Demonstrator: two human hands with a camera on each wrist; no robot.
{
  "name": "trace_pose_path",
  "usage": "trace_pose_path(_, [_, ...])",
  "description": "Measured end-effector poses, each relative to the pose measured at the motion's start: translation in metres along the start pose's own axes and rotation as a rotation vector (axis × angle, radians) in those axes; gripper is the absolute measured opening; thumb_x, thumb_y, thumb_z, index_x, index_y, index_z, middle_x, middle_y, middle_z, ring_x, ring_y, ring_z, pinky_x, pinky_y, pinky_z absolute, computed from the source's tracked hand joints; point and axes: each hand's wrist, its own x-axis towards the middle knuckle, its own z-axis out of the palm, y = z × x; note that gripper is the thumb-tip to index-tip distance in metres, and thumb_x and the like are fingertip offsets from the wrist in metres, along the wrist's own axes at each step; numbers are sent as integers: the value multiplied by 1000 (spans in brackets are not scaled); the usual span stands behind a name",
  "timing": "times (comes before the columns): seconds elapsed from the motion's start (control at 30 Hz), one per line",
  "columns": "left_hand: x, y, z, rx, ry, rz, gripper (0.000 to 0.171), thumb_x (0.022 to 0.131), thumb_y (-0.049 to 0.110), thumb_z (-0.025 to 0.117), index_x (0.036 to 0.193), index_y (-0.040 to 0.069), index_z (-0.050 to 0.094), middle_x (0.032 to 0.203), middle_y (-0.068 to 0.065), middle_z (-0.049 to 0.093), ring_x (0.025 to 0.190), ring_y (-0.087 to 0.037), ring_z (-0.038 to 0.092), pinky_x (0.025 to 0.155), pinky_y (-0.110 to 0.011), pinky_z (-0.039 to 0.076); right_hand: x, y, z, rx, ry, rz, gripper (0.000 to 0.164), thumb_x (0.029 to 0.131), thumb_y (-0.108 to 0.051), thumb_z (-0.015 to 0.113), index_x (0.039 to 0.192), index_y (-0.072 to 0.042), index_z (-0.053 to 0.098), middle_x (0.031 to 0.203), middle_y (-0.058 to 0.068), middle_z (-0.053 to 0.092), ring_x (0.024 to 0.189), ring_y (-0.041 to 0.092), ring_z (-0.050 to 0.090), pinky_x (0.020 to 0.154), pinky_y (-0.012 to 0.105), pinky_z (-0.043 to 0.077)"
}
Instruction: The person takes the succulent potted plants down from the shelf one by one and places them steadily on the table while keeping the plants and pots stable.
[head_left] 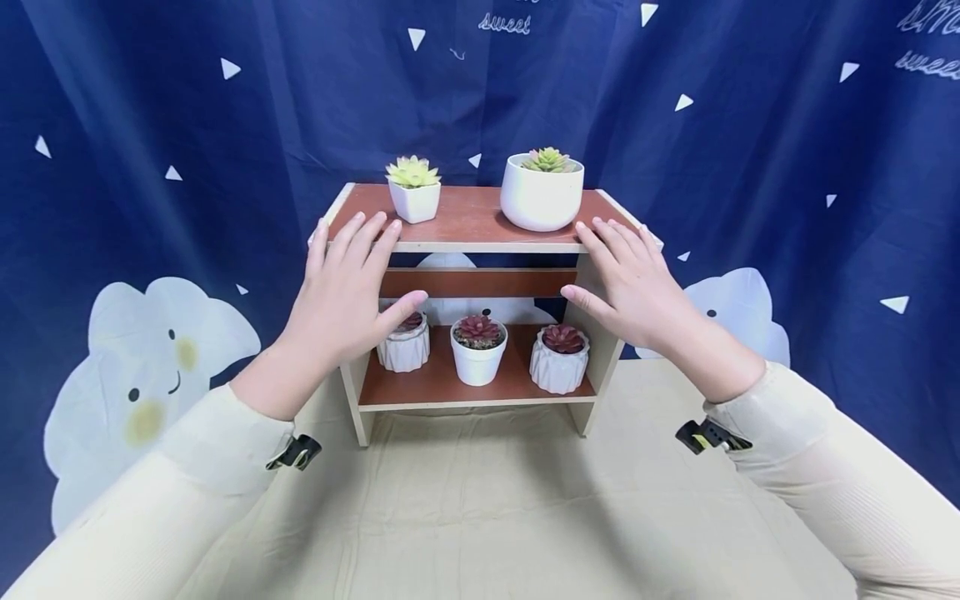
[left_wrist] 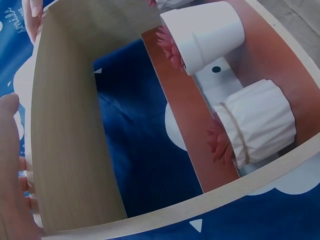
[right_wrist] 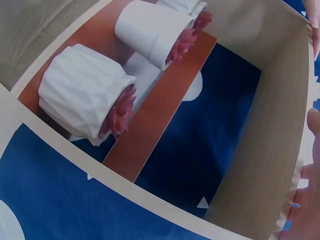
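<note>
A small two-tier wooden shelf (head_left: pixel 468 242) with reddish-brown boards stands in the middle of the head view. My left hand (head_left: pixel 347 287) lies with straight, spread fingers at the left front corner of its top. At the right front corner my right hand (head_left: pixel 630 279) is spread the same way; the fingertips appear to touch the top board. Neither hand holds anything. On the top stand a small white pot with a green succulent (head_left: pixel 415 200) and a larger round white pot (head_left: pixel 542 196). The lower board carries three white pots with red succulents, the middle one (head_left: pixel 478 362) smooth-sided.
A beige cloth (head_left: pixel 480 517) covers the surface under the shelf. Behind hangs a dark blue curtain (head_left: pixel 187 125) with white triangles and clouds. Ribbed white pots stand at the lower board's left (head_left: pixel 405 350) and right (head_left: pixel 558 371).
</note>
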Motion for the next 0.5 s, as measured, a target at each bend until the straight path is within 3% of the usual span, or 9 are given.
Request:
trace_pose_path(0.23, [4,-4,-1,-5,57,19,75,94,58,52,150,7,44,148,-17,46,141,-36,34,122,-50,10,6,-1,1,1,18,-8,76,99,-49,54,157,-6,30,157,23,33,146,40,26,121,53,10])
trace_pose_path(0.5, [8,-4,4,-4,51,25,74,96,57,50,148,5,47,146,-16,51,139,-34,41,121,-46,18,6,-3,3,3,20,29,72,100,-50,52,155,-6,35,156,23,35,146,40,27,121,51,14])
